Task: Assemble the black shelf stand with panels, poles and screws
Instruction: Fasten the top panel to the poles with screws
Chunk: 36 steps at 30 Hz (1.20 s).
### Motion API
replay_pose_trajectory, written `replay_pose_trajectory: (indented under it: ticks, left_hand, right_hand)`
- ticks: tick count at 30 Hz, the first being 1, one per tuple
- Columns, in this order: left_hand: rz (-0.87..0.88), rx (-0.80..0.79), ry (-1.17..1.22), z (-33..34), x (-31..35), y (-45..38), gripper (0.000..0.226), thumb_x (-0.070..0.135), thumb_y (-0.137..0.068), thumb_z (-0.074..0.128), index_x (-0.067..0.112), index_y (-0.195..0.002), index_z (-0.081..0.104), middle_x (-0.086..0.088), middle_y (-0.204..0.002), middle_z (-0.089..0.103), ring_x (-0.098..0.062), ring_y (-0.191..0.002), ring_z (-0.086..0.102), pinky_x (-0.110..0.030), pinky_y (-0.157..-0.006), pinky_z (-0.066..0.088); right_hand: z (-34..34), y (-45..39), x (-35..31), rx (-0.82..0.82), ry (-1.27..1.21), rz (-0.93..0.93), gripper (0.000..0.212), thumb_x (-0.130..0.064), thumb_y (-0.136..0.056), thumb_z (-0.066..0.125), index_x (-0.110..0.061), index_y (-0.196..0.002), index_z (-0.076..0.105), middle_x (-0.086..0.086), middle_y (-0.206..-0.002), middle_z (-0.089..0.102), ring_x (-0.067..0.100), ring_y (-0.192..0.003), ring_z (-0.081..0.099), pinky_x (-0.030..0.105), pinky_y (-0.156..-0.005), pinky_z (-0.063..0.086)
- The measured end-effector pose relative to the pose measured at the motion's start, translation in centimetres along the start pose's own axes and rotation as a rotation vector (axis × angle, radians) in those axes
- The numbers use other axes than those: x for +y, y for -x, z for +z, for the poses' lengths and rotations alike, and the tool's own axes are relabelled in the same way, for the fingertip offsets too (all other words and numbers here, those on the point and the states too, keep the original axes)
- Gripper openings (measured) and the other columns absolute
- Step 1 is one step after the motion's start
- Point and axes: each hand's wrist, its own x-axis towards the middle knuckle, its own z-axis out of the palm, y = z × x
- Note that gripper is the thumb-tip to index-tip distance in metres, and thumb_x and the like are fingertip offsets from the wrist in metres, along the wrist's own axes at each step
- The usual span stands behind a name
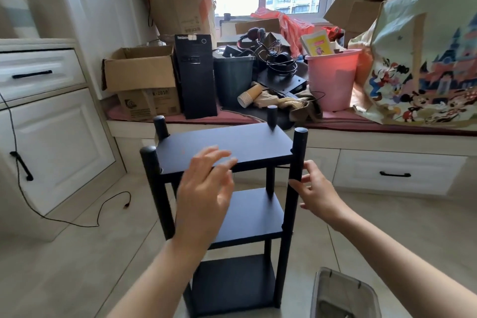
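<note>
Black three-tier wooden shelf stand (227, 147) upright on floor, left hand (204, 196) spread wide above top panel, holding nothing, right hand (316, 192) loosely open beside front right round black pole (296, 160)

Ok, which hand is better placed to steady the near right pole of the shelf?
Probably the right hand: its fingers are already at the near right pole, while the left hand hovers open over the top panel.

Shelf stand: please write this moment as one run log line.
shelf stand: upright, three panels on four poles | left hand: open, above top panel | right hand: open, beside front right pole
</note>
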Motion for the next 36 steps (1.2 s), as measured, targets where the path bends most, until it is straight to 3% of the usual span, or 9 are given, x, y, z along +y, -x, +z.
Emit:
replay_pose_trajectory:
  ticks: [2, 4, 7, 10, 13, 19, 24, 28, 36]
  left_hand:
    - [-0.199, -0.059, 0.205, 0.9, 2.6, 0.2, 0.011, 0.009, -0.092, 0.069, 0.013, -0.099, 0.076, 0.005, -0.098, 0.073, -0.009, -0.097, 0.068, -0.021, -0.092, 0.052]
    - [-0.576, -0.184, 0.445, 1.6, 5.2, 0.2, 0.007, 0.014, -0.091, 0.070, 0.019, -0.090, 0.075, 0.011, -0.082, 0.075, -0.003, -0.083, 0.071, -0.020, -0.081, 0.056]
    - [-1.061, -0.416, 0.781, 3.2, 7.8, 0.0, 0.008, 0.024, -0.093, 0.069, 0.022, -0.091, 0.076, 0.008, -0.088, 0.078, -0.008, -0.091, 0.073, -0.022, -0.083, 0.056]
    - [-1.286, -0.394, 1.161, 4.6, 9.5, -0.6, 0.016, 0.024, -0.096, 0.065, 0.013, -0.103, 0.074, 0.000, -0.097, 0.079, -0.013, -0.096, 0.074, -0.017, -0.075, 0.054]
    - [-1.315, -0.244, 1.341, 5.6, 10.8, -0.7, 0.030, 0.023, -0.091, 0.065, -0.003, -0.104, 0.072, -0.014, -0.097, 0.077, -0.022, -0.091, 0.075, -0.021, -0.071, 0.057]
    - [-1.254, -0.091, 1.371, 7.0, 10.9, 0.6, 0.044, 0.028, -0.081, 0.066, -0.006, -0.110, 0.068, -0.019, -0.103, 0.075, -0.026, -0.096, 0.073, -0.024, -0.079, 0.058]
    - [-1.212, -0.131, 1.283, 7.8, 10.8, 0.6, 0.029, 0.026, -0.092, 0.061, 0.004, -0.109, 0.070, -0.009, -0.103, 0.077, -0.016, -0.096, 0.074, -0.025, -0.077, 0.058]
    - [-1.171, -0.160, 1.258, 7.7, 10.3, 0.8, 0.043, 0.032, -0.083, 0.064, 0.003, -0.114, 0.069, -0.012, -0.108, 0.076, -0.019, -0.101, 0.073, -0.037, -0.090, 0.056]
    - [-1.152, -0.210, 1.218, 7.4, 9.6, 0.9, 0.030, 0.022, -0.091, 0.062, 0.003, -0.112, 0.071, -0.013, -0.109, 0.075, -0.022, -0.101, 0.073, -0.042, -0.095, 0.054]
  right_hand:
    - [-0.5, 1.0, 0.0, -0.026, 0.025, -0.011, 0.021, -0.022, -0.099, 0.056, -0.023, -0.118, 0.047, 0.000, -0.096, 0.060, 0.019, -0.094, 0.060, 0.050, -0.088, 0.054]
    - [-0.8, 2.1, 0.2, -0.043, 0.045, -0.039, 0.021, -0.020, -0.099, 0.056, -0.024, -0.118, 0.048, 0.002, -0.096, 0.061, 0.019, -0.092, 0.061, 0.049, -0.087, 0.055]
    - [-0.9, 3.6, 0.3, -0.067, 0.027, -0.072, 0.017, -0.020, -0.101, 0.052, -0.025, -0.117, 0.051, 0.002, -0.104, 0.062, 0.020, -0.096, 0.063, 0.048, -0.088, 0.054]
    - [-0.9, 4.7, 0.4, -0.058, -0.012, -0.113, 0.012, -0.022, -0.102, 0.048, -0.030, -0.112, 0.051, -0.002, -0.107, 0.063, 0.019, -0.102, 0.062, 0.044, -0.089, 0.054]
    - [-1.0, 5.6, 0.4, -0.034, -0.083, -0.115, 0.013, -0.020, -0.103, 0.046, -0.033, -0.106, 0.050, -0.010, -0.101, 0.065, 0.013, -0.098, 0.064, 0.040, -0.087, 0.056]
    - [-0.9, 5.9, 0.7, -0.011, -0.059, -0.142, 0.010, -0.024, -0.104, 0.043, -0.029, -0.101, 0.050, -0.004, -0.090, 0.069, 0.018, -0.082, 0.066, 0.046, -0.078, 0.057]
    - [-0.7, 5.9, 0.7, 0.000, -0.021, -0.153, 0.010, -0.024, -0.105, 0.040, -0.031, -0.104, 0.048, 0.002, -0.087, 0.071, 0.025, -0.076, 0.065, 0.047, -0.070, 0.055]
    - [-0.7, 5.8, 0.9, -0.013, -0.027, -0.153, 0.010, -0.025, -0.104, 0.039, -0.029, -0.104, 0.049, 0.009, -0.084, 0.071, 0.034, -0.073, 0.062, 0.053, -0.070, 0.054]
    - [-0.8, 5.7, 1.0, -0.030, -0.024, -0.168, 0.009, -0.027, -0.104, 0.040, -0.029, -0.107, 0.049, 0.010, -0.081, 0.069, 0.035, -0.073, 0.061, 0.056, -0.074, 0.055]
